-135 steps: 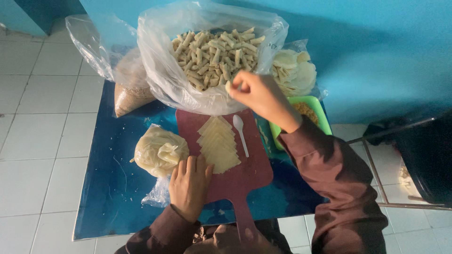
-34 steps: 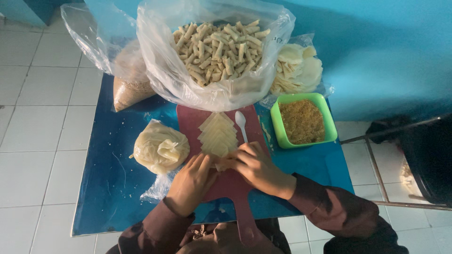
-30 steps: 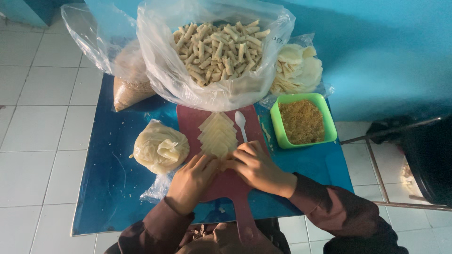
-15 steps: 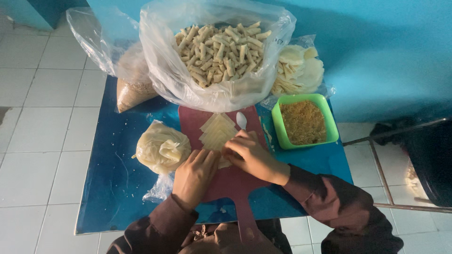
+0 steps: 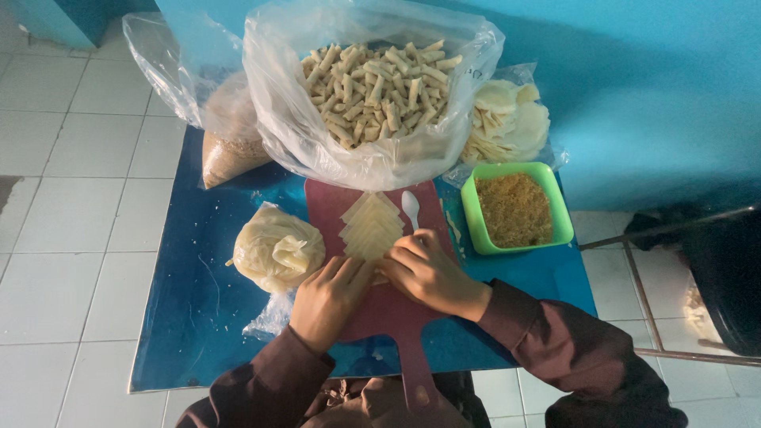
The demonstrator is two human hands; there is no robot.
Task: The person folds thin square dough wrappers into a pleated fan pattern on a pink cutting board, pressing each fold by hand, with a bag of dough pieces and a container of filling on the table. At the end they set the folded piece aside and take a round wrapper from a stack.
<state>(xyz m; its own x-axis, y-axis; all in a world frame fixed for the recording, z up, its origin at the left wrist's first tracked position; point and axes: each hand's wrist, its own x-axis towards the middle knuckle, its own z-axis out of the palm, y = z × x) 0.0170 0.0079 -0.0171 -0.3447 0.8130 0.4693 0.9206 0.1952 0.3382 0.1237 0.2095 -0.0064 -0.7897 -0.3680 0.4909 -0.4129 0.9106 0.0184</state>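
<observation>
Head view: both hands now meet at the near end of the wrapper stack on the red board. Since earlier, the right hand has left the big bag; its fingers curl, seemingly pinching a wrapper; the left hand presses half-open beside it.

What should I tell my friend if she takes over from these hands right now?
Left hand: on the red cutting board, fingers at the near end of the row of pale wrapper squares.
Right hand: also on that near end, fingertips pinching at a wrapper.
White spoon lies on the board beside the wrappers. Green tub of brown crumbly filling sits right of the board; a bag of spare wrappers sits left.
Done: many finished rolls fill the big clear bag behind the board.
Left: the row of flat wrappers is not yet rolled.
</observation>
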